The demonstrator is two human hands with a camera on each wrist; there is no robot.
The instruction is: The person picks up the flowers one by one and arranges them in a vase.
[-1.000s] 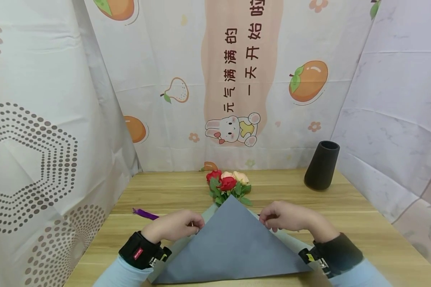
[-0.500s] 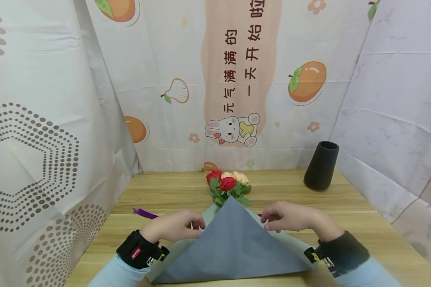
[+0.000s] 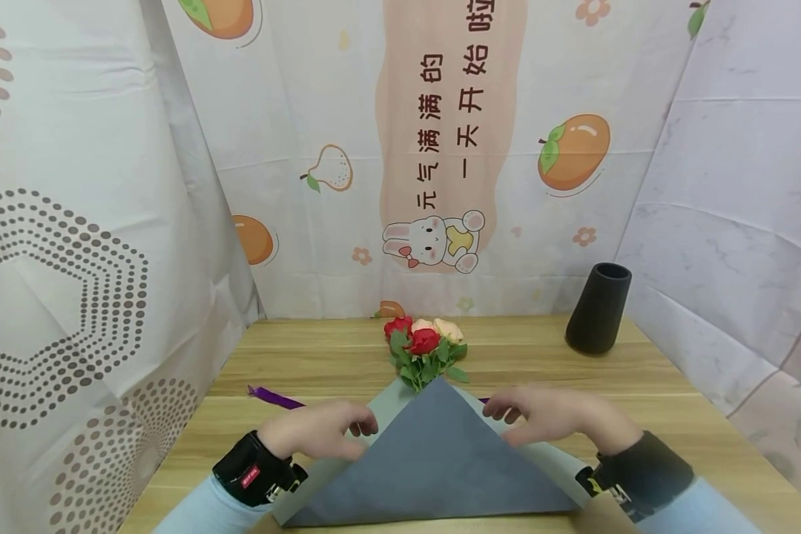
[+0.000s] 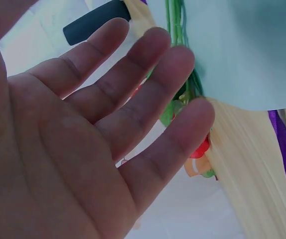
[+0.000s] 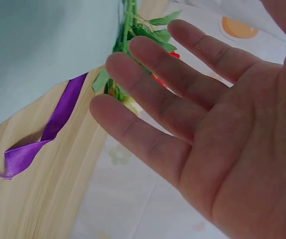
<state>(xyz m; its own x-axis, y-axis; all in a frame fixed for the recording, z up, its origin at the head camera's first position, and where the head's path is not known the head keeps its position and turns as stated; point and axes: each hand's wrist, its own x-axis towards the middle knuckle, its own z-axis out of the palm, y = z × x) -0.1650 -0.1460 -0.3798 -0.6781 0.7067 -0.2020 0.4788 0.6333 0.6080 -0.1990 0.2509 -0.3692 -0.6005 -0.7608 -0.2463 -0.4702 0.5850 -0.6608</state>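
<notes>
Tip of blue-grey triangular folded paper [image 3: 434, 460] lower, baring more of leafy red-and-peach rose bouquet [image 3: 425, 348]. Left hand [image 3: 320, 430], right hand [image 3: 554, 417]: thumbs wider from fingers than earlier.

Matt wrapping paper [image 3: 434, 467], shiny ribbon [image 5: 57, 122], wood-grained table [image 3: 320, 356]

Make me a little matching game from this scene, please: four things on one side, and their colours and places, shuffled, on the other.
Things:
1. Wrapping paper
2. Flowers
3. Ribbon
4. Vase

Colours and places:
A. Purple, running partly out of sight under the paper
B. Black, at the back right of the table
C. Blue-grey on top, between the two hands
D. Red and peach, beyond the paper's pointed tip

Right pairs: 1-C, 2-D, 3-A, 4-B
</notes>
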